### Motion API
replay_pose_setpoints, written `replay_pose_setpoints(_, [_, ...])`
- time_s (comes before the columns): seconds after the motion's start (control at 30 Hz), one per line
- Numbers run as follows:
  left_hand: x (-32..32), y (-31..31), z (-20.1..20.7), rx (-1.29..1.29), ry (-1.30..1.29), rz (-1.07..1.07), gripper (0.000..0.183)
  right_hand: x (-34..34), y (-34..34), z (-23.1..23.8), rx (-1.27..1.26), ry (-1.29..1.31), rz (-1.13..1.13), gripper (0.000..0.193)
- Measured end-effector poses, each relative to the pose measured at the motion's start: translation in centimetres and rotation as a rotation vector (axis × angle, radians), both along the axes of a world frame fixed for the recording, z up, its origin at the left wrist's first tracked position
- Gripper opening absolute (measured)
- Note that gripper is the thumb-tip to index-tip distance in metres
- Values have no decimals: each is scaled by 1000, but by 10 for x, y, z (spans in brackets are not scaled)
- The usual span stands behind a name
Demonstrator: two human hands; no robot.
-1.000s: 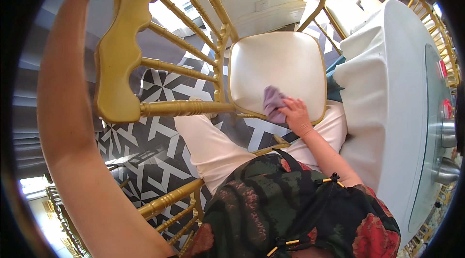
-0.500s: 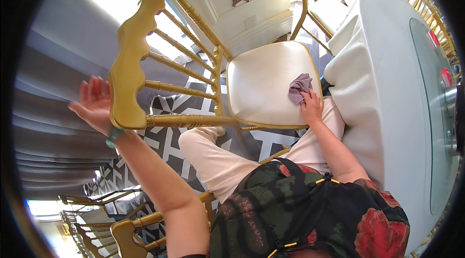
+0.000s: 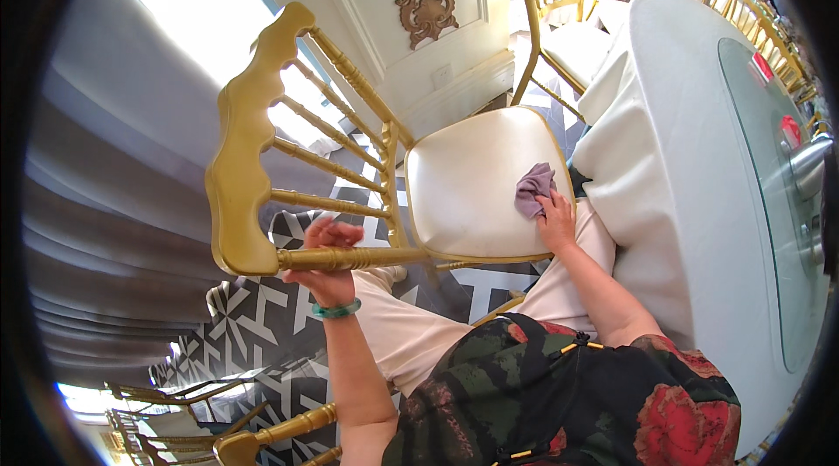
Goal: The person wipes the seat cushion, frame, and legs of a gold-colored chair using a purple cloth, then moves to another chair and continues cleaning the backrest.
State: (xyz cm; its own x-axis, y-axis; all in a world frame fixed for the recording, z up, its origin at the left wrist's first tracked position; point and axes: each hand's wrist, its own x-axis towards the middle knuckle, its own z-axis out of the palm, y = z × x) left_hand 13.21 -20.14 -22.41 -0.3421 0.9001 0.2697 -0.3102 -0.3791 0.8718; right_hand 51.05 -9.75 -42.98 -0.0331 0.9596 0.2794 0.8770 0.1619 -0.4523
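- In the middle of the head view, I see a gold chair (image 3: 262, 151) tipped over toward me, its cream seat cushion (image 3: 476, 182) facing up at the camera.
- My left hand (image 3: 325, 260) is wrapped around the gold leg rail at the chair's back corner, fingers (image 3: 336, 234) curled over the rail and gripping it; the wrist carries a green bracelet (image 3: 336, 310), and the forearm runs up from the lower edge.
- My right hand (image 3: 556, 219) lies on the near right edge of the cushion, fingers pressed on a crumpled purple cloth (image 3: 533, 189); I see them grasping the cloth against the seat, palm down, the forearm angled up from my lap.
- The cloth sits on the cushion's right side, just beside the draped white tablecloth (image 3: 647, 169).
- The round table (image 3: 699, 73) to the right carries a glass turntable (image 3: 769, 204).
- Below the chair lies a black-and-white patterned floor (image 3: 253, 326); grey curtains (image 3: 105, 204) hang at left.
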Motion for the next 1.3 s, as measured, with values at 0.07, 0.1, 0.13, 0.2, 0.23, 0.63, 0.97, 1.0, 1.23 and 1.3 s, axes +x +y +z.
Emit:
replay_pose_setpoints(0.07, [-2,-9,-3,-52,94,-46,99,-2,-1,1,-5,23,15,41])
replay_pose_setpoints(0.1, [-3,-10,-1,-29,135,-45,81,-3,0,1,-7,34,23,41])
replay_pose_setpoints(0.13, [-2,-10,-1,-22,131,-32,72,-4,1,2,-18,31,27,41])
replay_pose_setpoints(0.2, [-1,-11,-1,-8,124,-3,55,-6,5,3,-38,25,38,42])
replay_pose_setpoints(0.23, [5,-13,2,14,58,-17,37,-6,5,2,-32,15,57,41])
replay_pose_setpoints(0.63, [29,-43,2,-25,11,239,33,-44,-32,39,-136,-175,539,71])
replay_pose_setpoints(0.97, [4,39,40,-133,-100,310,35,-79,0,50,-45,-225,612,89])
replay_pose_setpoints(1.0, [3,49,46,-164,-96,315,38,-79,8,55,-61,-236,625,89])
replay_pose_setpoints(1.23, [-2,97,86,-255,-90,321,44,-83,49,95,-192,-298,660,89])
replay_pose_setpoints(1.3, [0,100,91,-254,-91,271,44,-77,57,100,-197,-293,660,86])
